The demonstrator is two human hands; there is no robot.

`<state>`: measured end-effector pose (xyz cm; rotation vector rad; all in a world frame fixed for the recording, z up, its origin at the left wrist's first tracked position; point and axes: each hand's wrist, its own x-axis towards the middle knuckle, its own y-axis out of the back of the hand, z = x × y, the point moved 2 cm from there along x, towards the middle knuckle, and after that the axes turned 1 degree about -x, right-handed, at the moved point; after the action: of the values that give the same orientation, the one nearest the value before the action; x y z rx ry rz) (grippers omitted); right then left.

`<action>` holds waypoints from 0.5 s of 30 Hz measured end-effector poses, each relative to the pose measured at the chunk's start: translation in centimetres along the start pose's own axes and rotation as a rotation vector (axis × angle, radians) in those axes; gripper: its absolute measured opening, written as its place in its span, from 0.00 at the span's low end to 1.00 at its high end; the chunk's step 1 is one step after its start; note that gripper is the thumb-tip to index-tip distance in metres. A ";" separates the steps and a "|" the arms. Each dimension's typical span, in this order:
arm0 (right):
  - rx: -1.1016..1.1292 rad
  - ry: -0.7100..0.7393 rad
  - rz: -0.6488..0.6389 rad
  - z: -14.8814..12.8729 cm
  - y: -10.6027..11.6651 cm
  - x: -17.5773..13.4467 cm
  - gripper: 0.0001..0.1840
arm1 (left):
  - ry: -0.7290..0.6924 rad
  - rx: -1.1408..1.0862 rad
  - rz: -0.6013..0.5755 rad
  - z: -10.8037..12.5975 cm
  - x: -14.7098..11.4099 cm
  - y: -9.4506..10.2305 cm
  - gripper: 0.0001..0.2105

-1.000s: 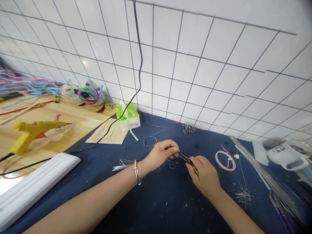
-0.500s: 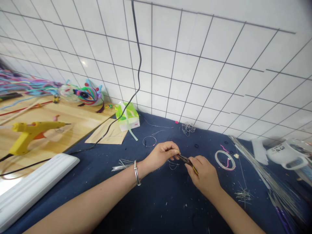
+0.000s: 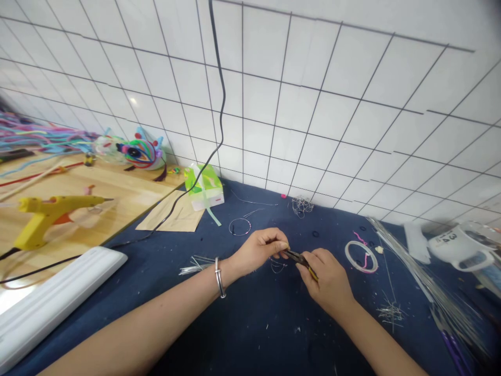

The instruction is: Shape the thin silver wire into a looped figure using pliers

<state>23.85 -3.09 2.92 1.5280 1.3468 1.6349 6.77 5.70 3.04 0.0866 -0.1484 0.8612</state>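
Gripping dark-jawed pliers with yellow-and-black handles in the right hand, fingers curled around them, just above the middle of the dark blue work surface. Angling the plier tips leftward, right up at the fingertips of the left hand. Pinching thumb and fingers of the left hand together there; cannot make out the contents of that pinch, too small and partly covered. Wearing a silver bangle on the left wrist. Can see a fine wire loop just below the fingertips, between both hands; cannot tell whether hanging or lying. Can also see a beaded wire ring beyond the left hand, short silver wires beside the left wrist, and a wire tangle near the tiled wall. Right of the right hand, can pick out a pale ring-shaped roll with pink cord, and farther off, a sheaf of long thin wires near a white cup. Far left, can see a yellow glue gun on a wooden board.
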 end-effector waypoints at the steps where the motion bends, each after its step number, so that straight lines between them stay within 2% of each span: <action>1: -0.010 0.002 0.002 0.0 0.0 0.0 0.12 | 0.004 -0.002 0.001 0.0 0.0 0.0 0.08; 15: -0.130 0.036 0.001 -0.4 0.6 0.3 0.12 | 0.053 -0.084 -0.013 0.0 0.0 -0.1 0.07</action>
<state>23.52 -3.15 3.62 1.4302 1.2321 1.7228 6.84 5.64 3.01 -0.0141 -0.1341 0.8427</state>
